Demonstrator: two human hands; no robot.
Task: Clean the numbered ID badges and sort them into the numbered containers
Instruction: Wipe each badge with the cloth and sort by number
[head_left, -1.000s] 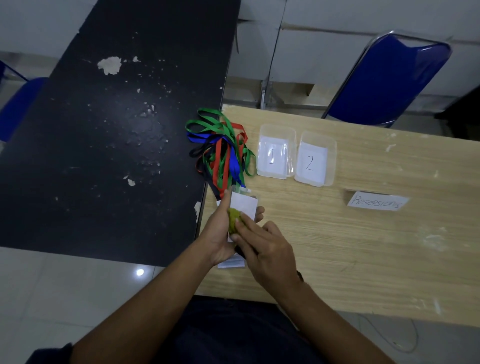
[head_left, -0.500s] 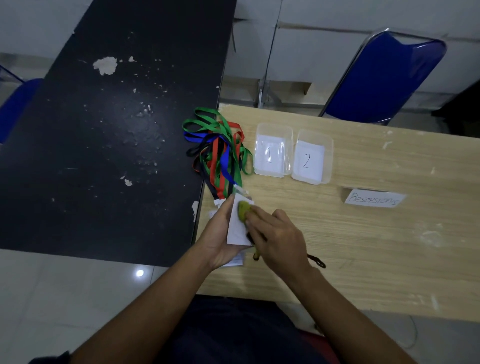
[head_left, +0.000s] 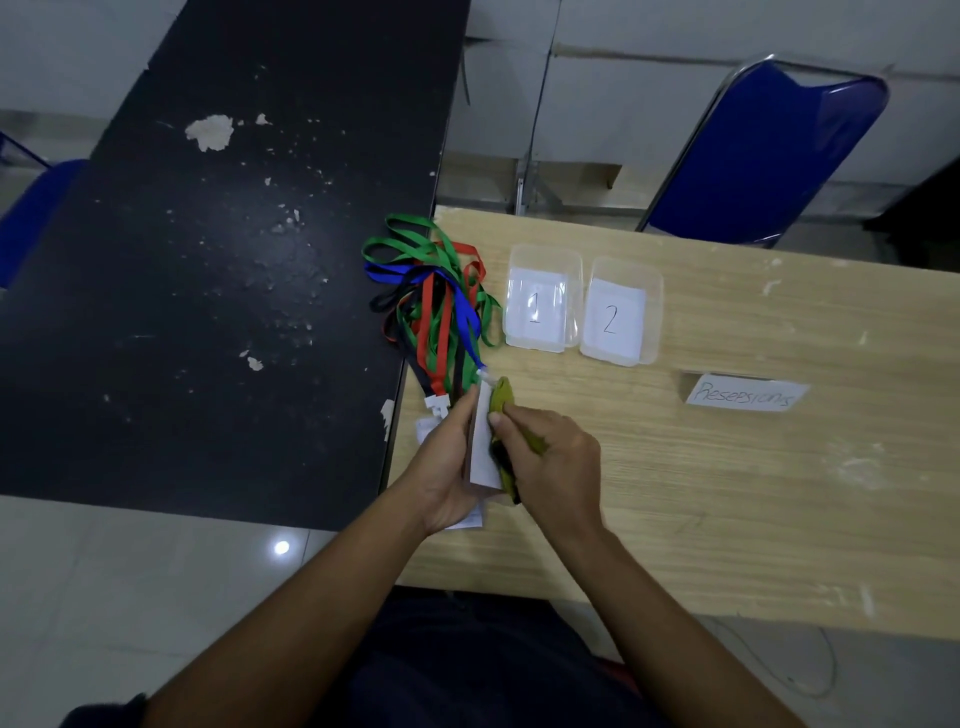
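My left hand (head_left: 445, 467) grips a white ID badge (head_left: 480, 447), turned nearly edge-on, above the near left corner of the wooden table (head_left: 727, 493). My right hand (head_left: 556, 467) pinches a yellow-green cloth (head_left: 503, 397) against the badge's right face. The badge's number is hidden. More white badges (head_left: 435, 410) lie under my left hand, tied to a tangle of green, red, blue and black lanyards (head_left: 434, 301). Two clear plastic containers stand beyond, labelled 1 (head_left: 543, 296) and 2 (head_left: 621, 312).
A black table (head_left: 208, 286) with chipped paint adjoins the wooden table on the left. A white paper label (head_left: 745, 395) with handwriting lies right of the containers. A blue chair (head_left: 769, 150) stands behind the far edge.
The badge has turned from facing me to nearly edge-on. My right hand with the cloth has slid up along the badge toward its top.
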